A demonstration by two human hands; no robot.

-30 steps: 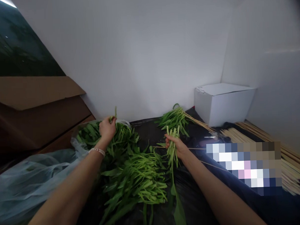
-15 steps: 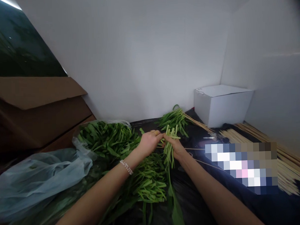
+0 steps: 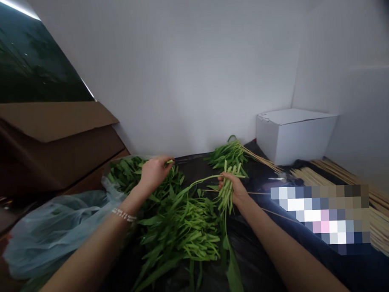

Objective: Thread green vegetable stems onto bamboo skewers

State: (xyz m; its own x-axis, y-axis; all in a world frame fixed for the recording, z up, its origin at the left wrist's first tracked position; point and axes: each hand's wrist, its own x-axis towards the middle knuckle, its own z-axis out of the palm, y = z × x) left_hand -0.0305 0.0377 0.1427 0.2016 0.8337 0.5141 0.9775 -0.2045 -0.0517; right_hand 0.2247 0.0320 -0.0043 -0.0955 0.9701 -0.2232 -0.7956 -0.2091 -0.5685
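The right hand (image 3: pixel 234 189) makes a closed grip, fingers wrapped around a bunch of water spinach stems (image 3: pixel 227 194). The stems are smooth, pale green and cut blunt, and they stand upright out of the fist with their ends fanning above the fingers. One long, thin stem (image 3: pixel 198 182) arcs away from the top of the bunch toward the left, and a broad, lance-shaped leaf (image 3: pixel 234 272) hangs far below on its own stalk.

The left hand (image 3: pixel 155 173) reaches over a leafy heap (image 3: pixel 131 176), its fingers pressed together and curled down to pinch a short green stem end (image 3: pixel 170 161). A beaded bracelet (image 3: pixel 124 215) circles that wrist.

Between the arms, a larger pile of water spinach (image 3: pixel 181 233) lies in a glossy tangle of slender stalks and narrow leaves on a black plastic-covered surface (image 3: pixel 195 163). Farther back, a smaller bundle (image 3: pixel 228 157) lies with thin, straight wooden skewers (image 3: pixel 262 160) poking out of it.

A crumpled, translucent pale blue plastic bag (image 3: pixel 60 227) spreads to the left, beside a brown corrugated cardboard box (image 3: pixel 53 125). To the right lies a stack of loose skewers (image 3: pixel 378 218), partly hidden by a pixelated patch, and a white box (image 3: pixel 296 134) sits against the smooth white wall (image 3: pixel 179 78).
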